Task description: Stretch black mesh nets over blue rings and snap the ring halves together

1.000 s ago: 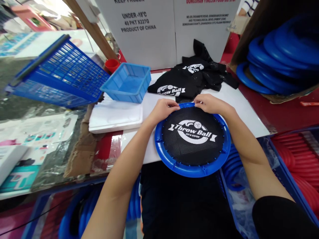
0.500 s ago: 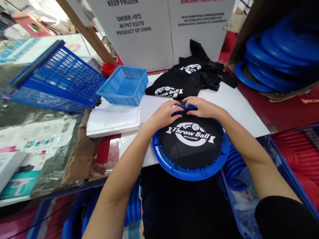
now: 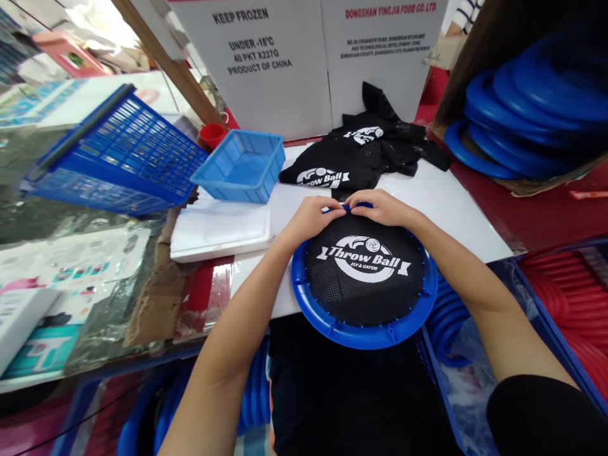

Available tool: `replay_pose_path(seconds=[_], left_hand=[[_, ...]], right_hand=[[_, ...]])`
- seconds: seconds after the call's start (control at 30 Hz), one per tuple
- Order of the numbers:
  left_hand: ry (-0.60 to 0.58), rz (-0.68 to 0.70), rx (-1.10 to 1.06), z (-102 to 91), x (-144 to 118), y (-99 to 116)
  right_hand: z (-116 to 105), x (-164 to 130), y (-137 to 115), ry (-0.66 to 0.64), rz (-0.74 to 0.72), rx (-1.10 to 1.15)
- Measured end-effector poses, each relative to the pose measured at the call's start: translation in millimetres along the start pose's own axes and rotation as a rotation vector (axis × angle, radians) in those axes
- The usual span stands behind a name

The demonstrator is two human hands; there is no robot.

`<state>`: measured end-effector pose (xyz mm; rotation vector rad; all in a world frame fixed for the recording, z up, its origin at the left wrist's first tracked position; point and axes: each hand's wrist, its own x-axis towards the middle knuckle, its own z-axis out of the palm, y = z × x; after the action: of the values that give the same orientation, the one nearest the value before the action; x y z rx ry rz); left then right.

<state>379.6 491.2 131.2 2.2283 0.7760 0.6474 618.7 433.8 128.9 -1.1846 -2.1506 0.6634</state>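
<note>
A blue plastic ring (image 3: 365,335) lies tilted over the table's front edge, partly above my lap. Stretched across it is a black mesh fabric disc (image 3: 361,297) printed "Throw Ball". At the ring's far edge my left hand (image 3: 316,218) pinches the fabric's border between thumb and fingers. Close beside it, almost touching, my right hand (image 3: 380,208) pinches the same border against the rim. Small pegs show along the ring's near side, with the mesh edge at them. Just beyond my hands rests a heap of black printed mesh pieces (image 3: 365,149).
Left of the heap are a light blue tray (image 3: 237,190) on white foam (image 3: 221,237), a red cup (image 3: 213,134) and a tilted blue basket (image 3: 118,158). A white carton (image 3: 304,69) stands behind. Blue rings (image 3: 532,107) pile up at right; red rings (image 3: 565,297) fill a crate below.
My fingers have closed from a spread pose into pinches and drawn together at the ring's far edge. The camera view has shifted slightly.
</note>
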Motion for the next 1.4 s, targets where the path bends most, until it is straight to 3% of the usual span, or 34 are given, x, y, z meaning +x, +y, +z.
replay_pose_path(seconds=[0.23, 0.4, 0.67, 0.97, 1.4], left_hand=[[-0.056, -0.135, -0.137, 0.1, 5.6, -14.7], [-0.105, -0.138, -0.152, -3.3, 7.7, -13.9], [-0.025, -0.158, -0.244, 2.8, 7.3, -17.3], [0.013, -0.112, -0.117, 4.6, 5.2, -8.0], [0.043, -0.065, -0.042, 14.4, 10.8, -11.0]], right_hand=[[4.7, 5.7, -1.4, 0.046, 0.02, -0.096], [2.0, 11.0, 2.3, -0.023, 0.061, -0.115], [2.6, 13.6, 3.9, -0.06, 0.128, -0.197], [-3.0, 7.0, 7.0, -0.071, 0.083, -0.184], [0.0, 8.4, -7.6, -0.084, 0.131, -0.249]])
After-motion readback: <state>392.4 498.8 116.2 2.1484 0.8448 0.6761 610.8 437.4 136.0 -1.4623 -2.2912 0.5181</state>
